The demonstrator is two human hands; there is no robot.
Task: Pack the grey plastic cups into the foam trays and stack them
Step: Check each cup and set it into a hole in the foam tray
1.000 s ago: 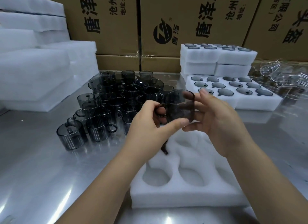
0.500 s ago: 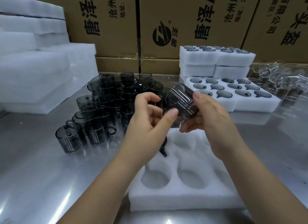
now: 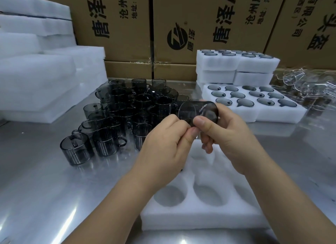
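While the left hand (image 3: 163, 142) and right hand (image 3: 231, 134) both pinch one grey cup (image 3: 198, 111) tilted on its side above the near foam tray (image 3: 200, 219), the far tray (image 3: 254, 116) holds a cup in each visible pocket; loose cups (image 3: 127, 107) stand crowded on the table (image 3: 36, 171) to the left.

Grey cup (image 3: 198, 110): underside hidden behind left hand (image 3: 163, 145) and right hand (image 3: 229, 134). Near foam tray (image 3: 200, 220): far pockets covered likewise. Clear cups (image 3: 307, 87): blurred, cropped at right edge.
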